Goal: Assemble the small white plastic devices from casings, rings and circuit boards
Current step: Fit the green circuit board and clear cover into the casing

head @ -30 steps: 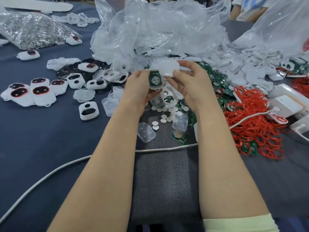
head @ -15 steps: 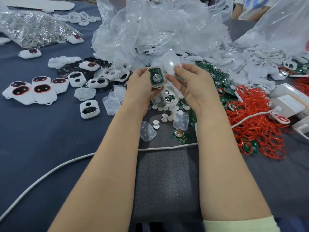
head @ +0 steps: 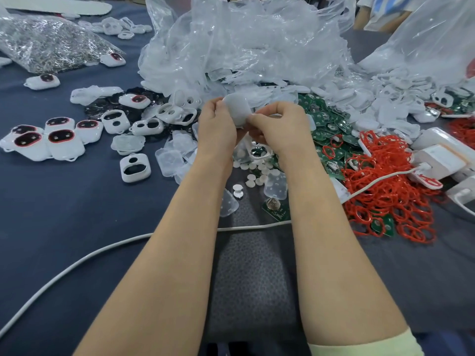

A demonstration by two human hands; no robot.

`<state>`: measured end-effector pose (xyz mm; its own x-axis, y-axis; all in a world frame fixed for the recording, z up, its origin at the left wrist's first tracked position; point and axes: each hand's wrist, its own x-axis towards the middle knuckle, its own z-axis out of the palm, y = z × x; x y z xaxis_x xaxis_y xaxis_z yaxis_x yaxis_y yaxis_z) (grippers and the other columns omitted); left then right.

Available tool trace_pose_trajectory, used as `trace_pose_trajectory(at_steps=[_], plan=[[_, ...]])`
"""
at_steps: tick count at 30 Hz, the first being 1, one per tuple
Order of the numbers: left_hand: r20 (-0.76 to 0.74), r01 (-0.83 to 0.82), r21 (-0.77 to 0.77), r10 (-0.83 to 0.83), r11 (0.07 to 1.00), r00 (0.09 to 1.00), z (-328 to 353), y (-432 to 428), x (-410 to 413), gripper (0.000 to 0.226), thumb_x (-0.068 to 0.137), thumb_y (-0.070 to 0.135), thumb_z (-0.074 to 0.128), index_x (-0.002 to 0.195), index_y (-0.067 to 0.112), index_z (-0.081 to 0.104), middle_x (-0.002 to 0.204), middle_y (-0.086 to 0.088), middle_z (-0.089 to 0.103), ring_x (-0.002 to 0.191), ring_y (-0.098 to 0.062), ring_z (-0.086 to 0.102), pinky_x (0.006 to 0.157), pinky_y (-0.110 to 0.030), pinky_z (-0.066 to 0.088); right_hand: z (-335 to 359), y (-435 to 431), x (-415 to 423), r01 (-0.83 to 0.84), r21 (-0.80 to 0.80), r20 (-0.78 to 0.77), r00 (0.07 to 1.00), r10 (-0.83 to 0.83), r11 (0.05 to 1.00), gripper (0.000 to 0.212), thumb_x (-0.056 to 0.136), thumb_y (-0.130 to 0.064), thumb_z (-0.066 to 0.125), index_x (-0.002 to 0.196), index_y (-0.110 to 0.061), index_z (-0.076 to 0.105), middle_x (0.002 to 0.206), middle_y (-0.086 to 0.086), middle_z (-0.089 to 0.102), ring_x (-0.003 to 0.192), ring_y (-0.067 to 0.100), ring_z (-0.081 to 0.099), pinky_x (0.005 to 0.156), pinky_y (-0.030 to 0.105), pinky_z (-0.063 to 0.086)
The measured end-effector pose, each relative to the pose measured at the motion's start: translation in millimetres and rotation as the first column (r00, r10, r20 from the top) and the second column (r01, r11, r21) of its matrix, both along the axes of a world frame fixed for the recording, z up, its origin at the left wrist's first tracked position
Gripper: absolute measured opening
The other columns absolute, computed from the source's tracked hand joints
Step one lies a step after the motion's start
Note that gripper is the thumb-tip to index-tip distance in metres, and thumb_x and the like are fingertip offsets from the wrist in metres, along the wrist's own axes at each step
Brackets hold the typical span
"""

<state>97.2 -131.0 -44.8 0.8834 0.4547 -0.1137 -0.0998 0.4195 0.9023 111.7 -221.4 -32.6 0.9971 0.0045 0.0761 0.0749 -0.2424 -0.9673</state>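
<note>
Fingers of the left hand and of the right hand curl round a rounded translucent white plastic casing, pinching it from both sides above the dark blue table cover. Small white round discs lie just below the hands. Green circuit boards are heaped to the right, with tangled red plastic rings beyond them. Assembled white devices with dark windows sit well apart on the left.

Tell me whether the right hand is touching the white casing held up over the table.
Touching. The head view shows the right hand pinching the white casing at its lower right edge, while the left hand grips its other side.
</note>
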Motion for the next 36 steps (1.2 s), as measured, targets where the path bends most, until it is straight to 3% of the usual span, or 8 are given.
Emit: trace_pose_trajectory(at_steps=[3, 6, 11, 16, 20, 23, 30, 36], plan=[[0.027, -0.004, 0.073, 0.002, 0.997, 1.0, -1.7, -3.8, -1.0, 0.015, 0.104, 0.02, 0.038, 0.095, 0.017, 0.05, 0.093, -0.004, 0.057, 0.078, -0.017, 0.06, 0.066, -0.027, 0.058, -0.5, 1.5, 1.1, 0.01, -0.05, 0.009, 1.0, -0.009, 0.999, 0.01, 0.075, -0.006, 0.066, 0.072, -0.013, 0.059, 0.077, 0.014, 0.071, 0.066, 0.024, 0.065, 0.076, 0.044, 0.058], [0.028, -0.018, 0.152, 0.014, 0.988, 1.0, -3.3, -4.2, -1.2, 0.01, 0.103, 0.018, 0.041, 0.106, 0.012, 0.048, 0.093, -0.002, 0.058, 0.085, -0.019, 0.064, 0.076, -0.034, 0.059, -1.8, 1.3, 1.8, -0.004, -0.106, 0.043, 0.999, 0.009, 0.994, 0.008, 0.075, -0.012, 0.064, 0.078, -0.017, 0.059, 0.08, 0.01, 0.071, 0.068, 0.021, 0.065, 0.069, 0.037, 0.054], [-0.015, 0.034, 0.152, -0.032, 0.988, 0.999, -3.6, -1.6, -1.6, 0.017, 0.103, 0.017, 0.041, 0.116, 0.01, 0.05, 0.119, -0.014, 0.059, 0.105, -0.027, 0.064, 0.077, -0.033, 0.059, -4.7, 0.3, 2.4, -0.006, -0.094, 0.077, 0.997, 0.013, 0.996, 0.015, 0.085, -0.029, 0.069, 0.091, -0.019, 0.059, 0.09, 0.006, 0.065, 0.086, 0.026, 0.065, 0.083, 0.043, 0.054], [0.001, 0.017, 0.151, -0.018, 0.988, 1.0, -4.6, -1.8, -1.9, 0.012, 0.102, 0.02, 0.044, 0.108, 0.013, 0.053, 0.11, -0.01, 0.061, 0.097, -0.023, 0.066, 0.075, -0.031, 0.059, -6.0, 0.1, 0.9, -0.045, -0.051, 0.055, 0.997, 0.048, 0.998, 0.018, 0.089, -0.027, 0.065, 0.103, -0.015, 0.064, 0.078, 0.002, 0.063, 0.065, 0.015, 0.062, 0.063, 0.028, 0.054], [0.02, 0.009, 0.142, -0.012, 0.99, 1.0, -3.7, -0.7, -3.0, 0.012, 0.101, 0.018, 0.048, 0.092, 0.019, 0.055, 0.095, -0.004, 0.062, 0.083, -0.019, 0.065, 0.072, -0.03, 0.058, -6.5, -0.1, 1.4, -0.074, -0.022, 0.026, 0.997, 0.074, 0.997, 0.013, 0.09, -0.024, 0.064, 0.103, -0.021, 0.062, 0.071, 0.0, 0.058, 0.067, 0.016, 0.059, 0.072, 0.035, 0.054], [0.037, 0.045, 0.033, -0.047, 0.998, 0.998, -0.7, 2.5, -5.5, 0.014, 0.1, 0.013, 0.05, 0.088, 0.016, 0.058, 0.087, -0.005, 0.062, 0.072, -0.017, 0.064, 0.061, -0.025, 0.057, -4.9, -2.4, 2.0, -0.146, 0.044, 0.008, 0.989, 0.146, 0.988, 0.017, 0.091, -0.016, 0.061, 0.107, -0.024, 0.063, 0.073, 0.004, 0.058, 0.057, 0.011, 0.054, 0.059, 0.027, 0.052], [0.096, 0.237, -0.05, -0.232, 0.97, 0.968, 0.3, 8.3, -11.1, 0.024, 0.101, 0.011, 0.047, 0.121, 0.006, 0.058, 0.098, -0.008, 0.064, 0.075, -0.017, 0.065, 0.063, -0.024, 0.055, -6.4, -7.8, 4.6, -0.184, 0.236, -0.039, 0.979, 0.198, 0.954, 0.02, 0.092, -0.008, 0.059, 0.107, -0.02, 0.064, 0.084, 0.009, 0.064, 0.063, 0.011, 0.065, 0.061, 0.021, 0.054], [0.095, 0.23, 0.005, -0.229, 0.973, 0.969, -0.3, 6.6, -11.5, 0.023, 0.102, 0.01, 0.043, 0.118, 0.009, 0.058, 0.099, -0.01, 0.064, 0.073, -0.016, 0.065, 0.063, -0.023, 0.056, -8.2, -10.8, 7.3, -0.187, 0.259, -0.017, 0.98, 0.198, 0.948, 0.018, 0.092, -0.009, 0.06, 0.104, -0.021, 0.063, 0.083, 0.008, 0.06, 0.063, 0.009, 0.065, 0.062, 0.023, 0.054]])
